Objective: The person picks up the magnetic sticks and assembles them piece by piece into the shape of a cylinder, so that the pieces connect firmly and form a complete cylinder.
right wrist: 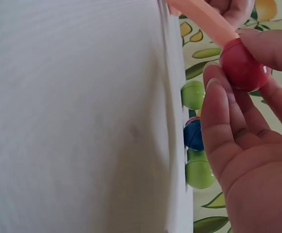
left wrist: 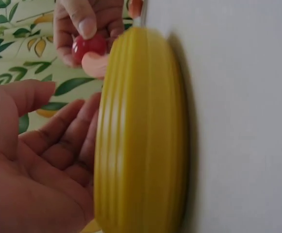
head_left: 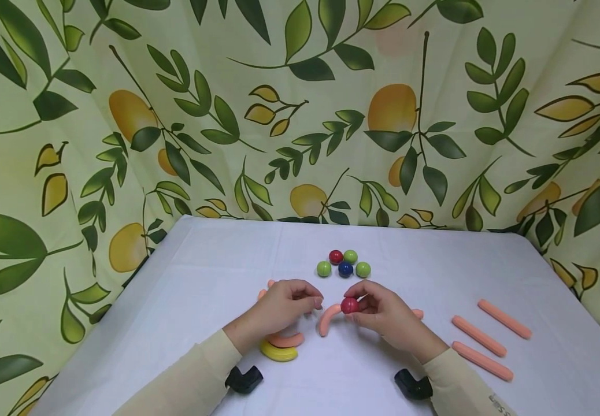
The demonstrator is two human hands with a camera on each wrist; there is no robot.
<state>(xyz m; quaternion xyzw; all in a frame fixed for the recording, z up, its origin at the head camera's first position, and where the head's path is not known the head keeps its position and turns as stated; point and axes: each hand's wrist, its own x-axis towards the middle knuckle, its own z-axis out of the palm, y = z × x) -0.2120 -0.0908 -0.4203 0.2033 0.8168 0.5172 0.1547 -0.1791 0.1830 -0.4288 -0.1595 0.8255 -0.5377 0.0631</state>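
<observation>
My right hand (head_left: 358,303) pinches a red ball (head_left: 349,305) between thumb and fingers. The ball touches the upper end of a curved pink piece (head_left: 328,319) lying on the white table (head_left: 185,300). The right wrist view shows that ball (right wrist: 242,68) up close against the pink piece (right wrist: 206,19). My left hand (head_left: 314,301) rests just left of the ball with its fingers loosely curled. Its palm (left wrist: 43,160) looks empty in the left wrist view. There, a yellow curved piece (left wrist: 141,131) fills the middle, with the red ball (left wrist: 88,47) beyond it.
Several balls lie just behind the hands: red (head_left: 336,256), blue (head_left: 345,268) and green (head_left: 363,269). Three straight pink sticks (head_left: 479,335) lie at the right. A yellow curve (head_left: 278,351) and a pink curve (head_left: 285,340) sit under my left wrist. A leaf-print curtain (head_left: 300,115) surrounds the table.
</observation>
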